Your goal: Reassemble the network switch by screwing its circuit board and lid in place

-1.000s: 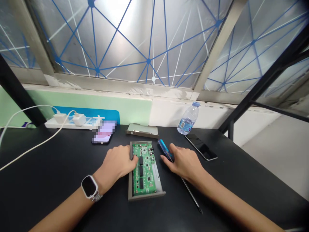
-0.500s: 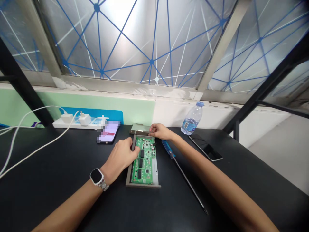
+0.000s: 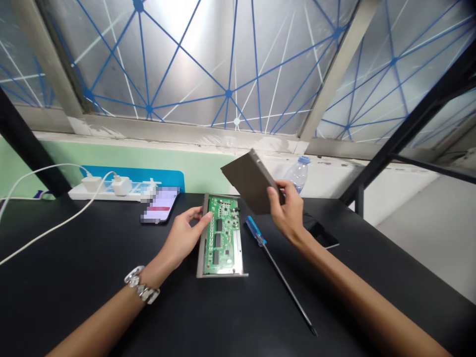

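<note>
In the head view a green circuit board (image 3: 222, 237) sits in a shallow grey metal case (image 3: 201, 253) on the table. My left hand (image 3: 186, 230) grips the case's left side, its thumb over the rim and the fingers partly hidden outside it. A dark grey-brown metal cover (image 3: 247, 183) is up in the air, tilted, above the far right of the board. My right hand (image 3: 288, 210) is closed on the cover's right edge, thumb in front. Beside the case, on the right, lies a long screwdriver (image 3: 280, 277) with a blue handle, touched by neither hand.
On the black table (image 3: 159, 322), a phone with a lit screen (image 3: 160, 206) lies at the left near a white power strip (image 3: 80, 192) with chargers and cables. A water bottle (image 3: 300, 171) stands behind my right hand. A dark phone (image 3: 322, 234) lies partly behind that forearm.
My right hand has raised the cover from beyond the case's far end and moved it up and right. My left hand has turned, still at the case's left side. The camera view has shifted slightly.
</note>
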Demonstrator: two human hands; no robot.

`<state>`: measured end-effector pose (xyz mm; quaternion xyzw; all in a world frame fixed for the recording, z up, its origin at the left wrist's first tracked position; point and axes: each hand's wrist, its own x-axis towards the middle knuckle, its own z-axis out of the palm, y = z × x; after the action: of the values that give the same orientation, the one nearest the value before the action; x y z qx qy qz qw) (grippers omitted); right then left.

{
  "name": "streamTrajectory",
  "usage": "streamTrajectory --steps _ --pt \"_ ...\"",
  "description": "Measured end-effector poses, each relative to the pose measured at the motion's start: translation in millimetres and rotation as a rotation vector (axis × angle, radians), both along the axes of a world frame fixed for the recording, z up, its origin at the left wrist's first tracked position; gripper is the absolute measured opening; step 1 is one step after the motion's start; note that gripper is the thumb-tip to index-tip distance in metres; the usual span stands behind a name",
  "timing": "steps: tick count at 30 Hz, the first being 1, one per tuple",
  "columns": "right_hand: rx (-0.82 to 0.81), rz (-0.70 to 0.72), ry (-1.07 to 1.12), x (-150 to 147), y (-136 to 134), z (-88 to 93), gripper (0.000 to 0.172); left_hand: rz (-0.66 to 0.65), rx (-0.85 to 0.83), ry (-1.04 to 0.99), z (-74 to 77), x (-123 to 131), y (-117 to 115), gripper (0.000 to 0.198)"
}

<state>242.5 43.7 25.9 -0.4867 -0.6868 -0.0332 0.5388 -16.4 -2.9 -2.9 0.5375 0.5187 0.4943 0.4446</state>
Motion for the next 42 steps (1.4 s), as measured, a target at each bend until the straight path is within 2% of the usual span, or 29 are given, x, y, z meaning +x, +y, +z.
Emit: streamTrajectory --steps 3,7,9,12,16,30,42 --pt "-0.173 0.046 0.299 0 -18 -7.0 0.034 -0.058 -0.081 -0.212 8.1 4 -5 0.044" --pt "-0.58 0.371 0.593 -14 -33 -24.6 0.05 -0.095 -0.033 -0.311 9.2 5 -6 0.044" --pt "-0.665 0.415 0.599 -22 -38 -30.9 0.048 -0.108 -0.008 -0.315 7.7 4 -6 0.043" --pt "-0.613 0.344 0.447 -30 -44 -32.9 0.041 -0.118 0.007 -0.313 6.2 4 -5 0.042" --pt "-0.557 0.291 0.302 -34 -51 -31.1 0.041 -0.126 0.012 -0.312 6.1 6 -7 0.043" --pt "-0.61 0.341 0.294 -41 -60 -31.3 0.037 -0.119 0.002 -0.37 7.2 9 -11 0.046" --pt "-0.687 0.38 0.271 -42 -61 -29.2 0.039 -0.144 -0.006 -0.402 6.4 8 -10 0.047"
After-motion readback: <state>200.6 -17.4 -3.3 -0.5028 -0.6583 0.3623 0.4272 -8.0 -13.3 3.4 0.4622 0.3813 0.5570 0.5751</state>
